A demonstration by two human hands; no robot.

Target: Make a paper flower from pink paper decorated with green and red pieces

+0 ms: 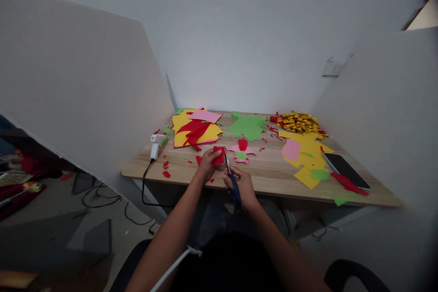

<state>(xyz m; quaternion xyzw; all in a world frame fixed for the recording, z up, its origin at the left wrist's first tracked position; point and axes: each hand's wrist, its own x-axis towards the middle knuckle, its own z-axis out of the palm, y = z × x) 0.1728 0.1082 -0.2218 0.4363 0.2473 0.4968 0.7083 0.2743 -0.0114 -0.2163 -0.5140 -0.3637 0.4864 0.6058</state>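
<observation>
My left hand (pixel 207 163) pinches a small piece of red paper (pixel 218 155) just above the near edge of the wooden table (pixel 273 178). My right hand (pixel 240 185) is closed round the blue handles of a pair of scissors (pixel 232 178), whose blades point up into the red paper. Just beyond my hands, a small pink, red and green paper shape (pixel 241 151) lies on the table.
A white glue gun (pixel 155 145) with a black cable lies at the left edge. A stack of yellow, red and pink sheets (pixel 195 131), a green cut-out (pixel 248 126), yellow-red folded pieces (pixel 298 122), yellow sheets (pixel 307 155) and a phone (pixel 345 169) lie around. White partitions flank both sides.
</observation>
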